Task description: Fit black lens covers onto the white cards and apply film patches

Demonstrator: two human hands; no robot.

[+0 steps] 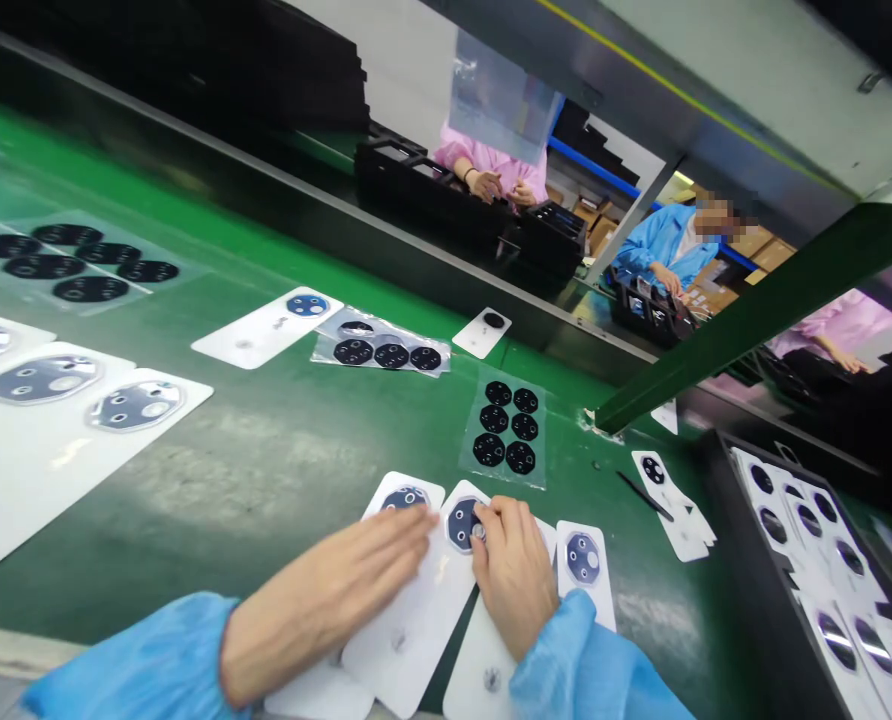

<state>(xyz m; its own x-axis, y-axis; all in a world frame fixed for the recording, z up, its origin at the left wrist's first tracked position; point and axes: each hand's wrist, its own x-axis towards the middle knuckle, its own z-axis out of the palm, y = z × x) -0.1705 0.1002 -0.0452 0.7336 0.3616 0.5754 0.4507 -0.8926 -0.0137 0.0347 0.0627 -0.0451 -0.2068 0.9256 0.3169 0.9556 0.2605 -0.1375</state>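
Several white panels shaped like phone backs, each with a dark round camera disc, lie before me on the green table. My left hand [341, 585] lies flat, fingers stretched together, over one white panel [386, 640] and partly over its disc [407, 497]. Beside it, my right hand [517, 565] has bent fingers pressed at the right edge of a white phone back panel [450, 570], thumb and fingertips at its dark disc [461, 523]. Its palm hides part of the panels beneath. Just right of that hand is another panel [585, 565].
Sheets of black round stickers [506, 425] lie beyond my hands, with more at the left [90, 265]. Large panels [78, 440] fill the left side. Black tweezers [645, 495] and a black tray [753, 560] of panels are at right. A green post [753, 320] slants overhead. Co-workers sit opposite.
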